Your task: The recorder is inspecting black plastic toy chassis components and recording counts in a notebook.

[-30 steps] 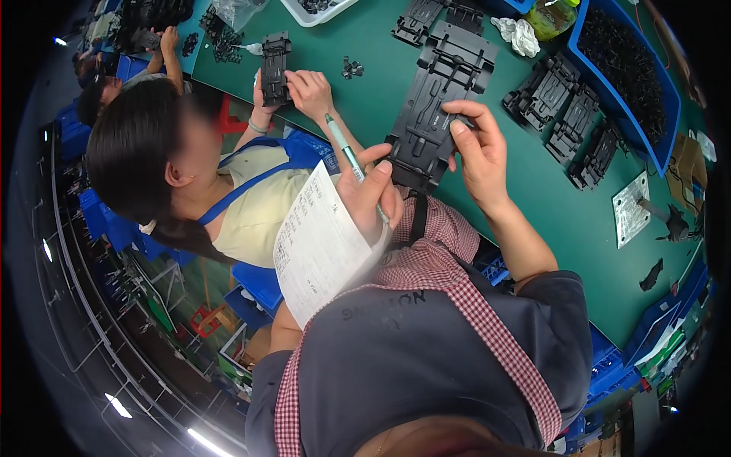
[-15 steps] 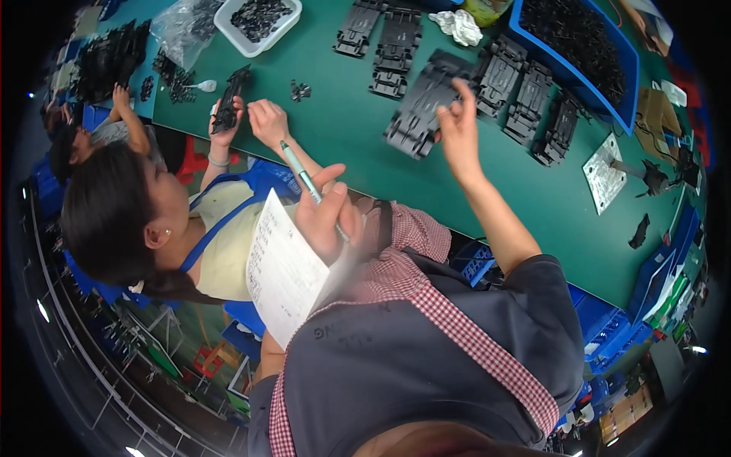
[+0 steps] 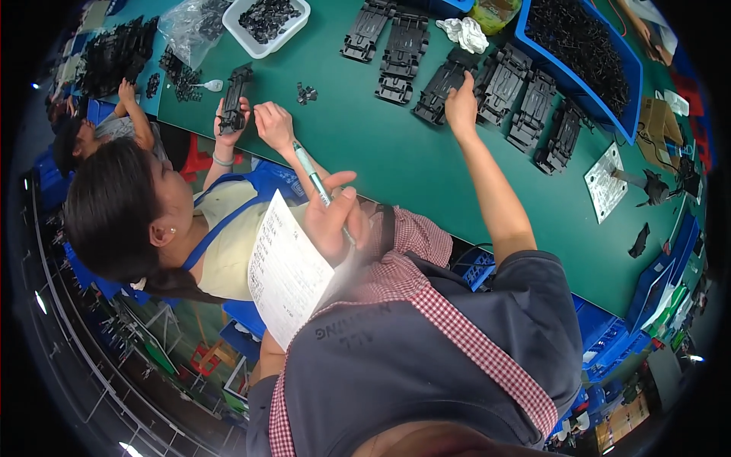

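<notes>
My left hand (image 3: 335, 217) is closed around a pale green pen (image 3: 311, 175), which points up past the fingers. A sheet of white paper with handwriting (image 3: 285, 266) is against that hand; how it is gripped is partly hidden. My right hand (image 3: 462, 109) reaches over the green table and has its fingers at the upper right edge of a black plastic toy car chassis (image 3: 440, 93). That chassis lies tilted in a row with other black chassis on both sides, such as one to the right (image 3: 502, 82) and one to the left (image 3: 404, 47).
A co-worker (image 3: 122, 221) sits at the left, holding a black part (image 3: 235, 99). A blue bin (image 3: 631, 114) and a white tub (image 3: 264, 50) hold small black parts. Crumpled white tissue (image 3: 464, 34) and a metal plate with a post (image 3: 606, 183) are on the table (image 3: 548, 228).
My right hand has moved the chassis away from me, from a raised position nearer to me down into the row. The left hand still holds the pen.
</notes>
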Action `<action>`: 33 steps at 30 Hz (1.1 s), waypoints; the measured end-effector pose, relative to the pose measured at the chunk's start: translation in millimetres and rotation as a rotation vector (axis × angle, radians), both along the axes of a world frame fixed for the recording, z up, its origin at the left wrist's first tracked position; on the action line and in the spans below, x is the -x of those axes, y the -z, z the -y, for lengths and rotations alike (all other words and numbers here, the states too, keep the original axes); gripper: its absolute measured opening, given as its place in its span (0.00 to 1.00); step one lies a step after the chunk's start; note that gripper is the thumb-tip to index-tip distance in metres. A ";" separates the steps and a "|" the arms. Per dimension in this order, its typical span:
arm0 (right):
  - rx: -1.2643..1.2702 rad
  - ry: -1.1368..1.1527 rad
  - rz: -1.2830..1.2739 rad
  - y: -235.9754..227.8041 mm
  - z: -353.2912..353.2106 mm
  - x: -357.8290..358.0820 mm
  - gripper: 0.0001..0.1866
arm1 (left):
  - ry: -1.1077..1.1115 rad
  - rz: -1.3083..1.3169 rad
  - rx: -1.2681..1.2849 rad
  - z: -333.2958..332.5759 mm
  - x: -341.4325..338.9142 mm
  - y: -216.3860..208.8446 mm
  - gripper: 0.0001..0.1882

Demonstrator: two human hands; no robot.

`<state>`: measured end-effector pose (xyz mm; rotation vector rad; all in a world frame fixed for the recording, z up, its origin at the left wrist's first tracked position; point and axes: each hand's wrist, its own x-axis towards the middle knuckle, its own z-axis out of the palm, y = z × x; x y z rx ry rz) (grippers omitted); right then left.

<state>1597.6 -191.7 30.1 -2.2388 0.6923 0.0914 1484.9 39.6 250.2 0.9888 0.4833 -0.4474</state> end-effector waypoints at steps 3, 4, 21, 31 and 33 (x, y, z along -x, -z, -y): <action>0.415 -0.103 0.285 9.2 -11.2 3.3 0.25 | 0.005 0.034 -0.005 0.4 0.9 4.3 0.13; 0.442 -0.129 0.319 -0.2 -20.4 -1.6 0.25 | 0.030 0.060 -0.016 -1.4 2.5 6.5 0.14; -0.274 -0.046 -0.110 56.3 -5.5 -149.8 0.19 | -0.025 0.020 -0.029 -5.8 0.0 2.6 0.14; -1.383 -0.060 0.015 -71.5 -43.1 -61.3 0.06 | -0.063 0.005 -0.098 -1.3 -1.0 1.1 0.17; -1.488 -0.051 -0.045 -101.8 -54.4 -29.1 0.05 | -0.054 0.022 -0.148 1.8 -3.2 -3.0 0.18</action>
